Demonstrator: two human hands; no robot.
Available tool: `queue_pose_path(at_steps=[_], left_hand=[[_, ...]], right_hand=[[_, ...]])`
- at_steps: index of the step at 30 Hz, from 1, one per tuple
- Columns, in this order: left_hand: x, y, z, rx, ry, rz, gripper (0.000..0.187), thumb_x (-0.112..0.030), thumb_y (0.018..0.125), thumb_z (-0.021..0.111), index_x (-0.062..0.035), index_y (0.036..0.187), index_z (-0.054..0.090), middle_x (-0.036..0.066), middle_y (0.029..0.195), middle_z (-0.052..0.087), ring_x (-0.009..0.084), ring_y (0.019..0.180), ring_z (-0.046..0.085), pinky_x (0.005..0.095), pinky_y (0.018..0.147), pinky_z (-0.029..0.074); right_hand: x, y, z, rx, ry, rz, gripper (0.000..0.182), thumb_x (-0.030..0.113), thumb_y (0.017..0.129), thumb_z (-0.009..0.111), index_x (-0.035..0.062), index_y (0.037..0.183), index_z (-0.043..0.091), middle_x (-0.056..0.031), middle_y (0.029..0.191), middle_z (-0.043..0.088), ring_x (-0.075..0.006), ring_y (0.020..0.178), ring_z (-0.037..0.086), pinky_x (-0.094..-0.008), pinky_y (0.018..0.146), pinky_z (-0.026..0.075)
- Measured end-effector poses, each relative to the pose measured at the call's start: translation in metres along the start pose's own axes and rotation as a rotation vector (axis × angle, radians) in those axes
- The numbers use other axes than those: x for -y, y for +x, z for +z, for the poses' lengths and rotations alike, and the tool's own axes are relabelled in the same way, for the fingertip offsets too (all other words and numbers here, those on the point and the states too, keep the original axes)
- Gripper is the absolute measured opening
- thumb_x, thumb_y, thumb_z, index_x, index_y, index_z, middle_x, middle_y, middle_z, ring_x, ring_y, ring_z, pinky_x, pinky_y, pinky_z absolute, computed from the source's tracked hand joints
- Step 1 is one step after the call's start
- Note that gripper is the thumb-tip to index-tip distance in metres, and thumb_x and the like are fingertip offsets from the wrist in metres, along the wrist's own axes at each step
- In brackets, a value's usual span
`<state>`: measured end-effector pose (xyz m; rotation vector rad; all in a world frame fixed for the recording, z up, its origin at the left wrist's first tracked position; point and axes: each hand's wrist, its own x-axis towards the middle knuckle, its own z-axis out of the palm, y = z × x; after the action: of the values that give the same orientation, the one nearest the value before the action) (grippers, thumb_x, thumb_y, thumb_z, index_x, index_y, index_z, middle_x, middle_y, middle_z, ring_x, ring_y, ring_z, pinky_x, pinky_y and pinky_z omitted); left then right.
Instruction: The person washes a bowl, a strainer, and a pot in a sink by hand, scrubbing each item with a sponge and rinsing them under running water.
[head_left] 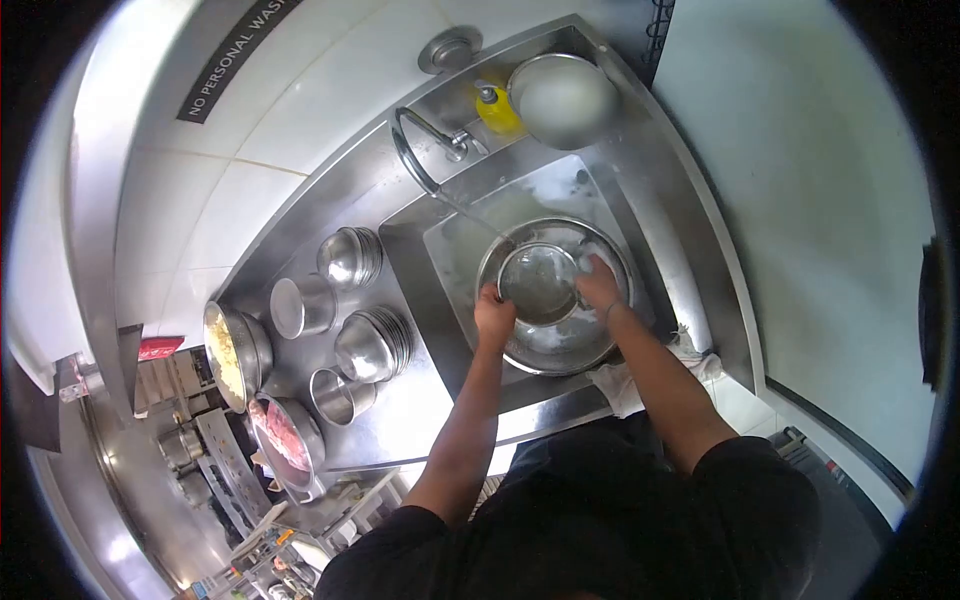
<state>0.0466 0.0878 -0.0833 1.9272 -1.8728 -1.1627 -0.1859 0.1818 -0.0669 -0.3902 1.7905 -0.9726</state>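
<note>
A small round metal bowl (540,283) with water in it is inside a larger metal basin (553,361) in the sink. My left hand (494,318) is closed on the small bowl's left rim, thumb at the edge. At the opposite rim, the fingers of my right hand (598,288) are bent and closed against the bowl. Whitish foam or glare shows beside those fingers. A thin stream runs from the curved faucet (414,165) to the upper left of the bowls.
Stacked metal bowls (366,346), more bowls (345,258), a metal pot (303,306) and a cup (340,397) stand on the left counter. Beyond are pans of yellow food (224,350) and pink meat (282,436). A yellow bottle (497,112), large bowl (566,100) and cloth (625,388) border the sink.
</note>
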Motion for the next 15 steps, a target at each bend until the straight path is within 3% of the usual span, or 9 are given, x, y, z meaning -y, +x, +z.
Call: queue_pose_path(at_steps=[5,8,10,11,15], left_hand=[[-0.015,-0.021,-0.008,0.049,-0.107,0.033,0.036,-0.010,0.076,0.066,-0.0058,0.112,0.070,0.015,0.082,0.069,0.0306,0.077,0.069,0.0413,0.075,0.053],[-0.018,-0.022,-0.009,0.066,0.023,0.039,0.037,-0.007,0.077,0.066,-0.0056,0.114,0.070,0.012,0.080,0.069,0.0250,0.075,0.069,0.0387,0.072,0.056],[-0.023,-0.025,-0.016,0.248,-0.322,-0.088,0.033,-0.005,0.079,0.064,-0.0052,0.111,0.068,0.008,0.086,0.068,0.0222,0.077,0.069,0.0369,0.072,0.059],[-0.030,-0.029,-0.023,0.342,-0.492,-0.153,0.030,-0.004,0.080,0.064,-0.0051,0.110,0.067,0.006,0.089,0.068,0.0207,0.078,0.069,0.0360,0.072,0.060],[-0.049,-0.029,-0.053,0.433,-0.463,-0.238,0.032,-0.007,0.084,0.065,-0.0018,0.116,0.064,0.007,0.105,0.067,0.0224,0.090,0.068,0.0368,0.077,0.061]], right_hand=[[0.002,-0.011,-0.016,0.035,-0.028,0.013,0.079,0.013,0.085,0.072,0.0006,0.155,0.037,-0.0249,0.151,0.049,-0.0367,0.136,0.052,-0.0427,0.112,0.042],[-0.031,0.004,-0.018,0.012,-0.036,-0.082,0.082,0.017,0.086,0.074,0.0017,0.157,0.034,-0.0251,0.150,0.050,-0.0368,0.136,0.052,-0.0430,0.112,0.043],[-0.034,0.004,-0.034,0.122,-0.047,0.036,0.085,0.021,0.086,0.074,0.0021,0.157,0.033,-0.0250,0.149,0.051,-0.0375,0.134,0.054,-0.0431,0.111,0.044],[-0.027,-0.004,-0.043,0.175,-0.051,0.098,0.086,0.023,0.086,0.075,0.0023,0.158,0.032,-0.0249,0.148,0.052,-0.0378,0.133,0.055,-0.0432,0.110,0.044],[0.055,-0.046,-0.047,0.037,-0.262,-0.107,0.079,0.027,0.081,0.076,0.0039,0.150,0.045,-0.0259,0.138,0.060,-0.0388,0.127,0.060,-0.0429,0.107,0.047]])
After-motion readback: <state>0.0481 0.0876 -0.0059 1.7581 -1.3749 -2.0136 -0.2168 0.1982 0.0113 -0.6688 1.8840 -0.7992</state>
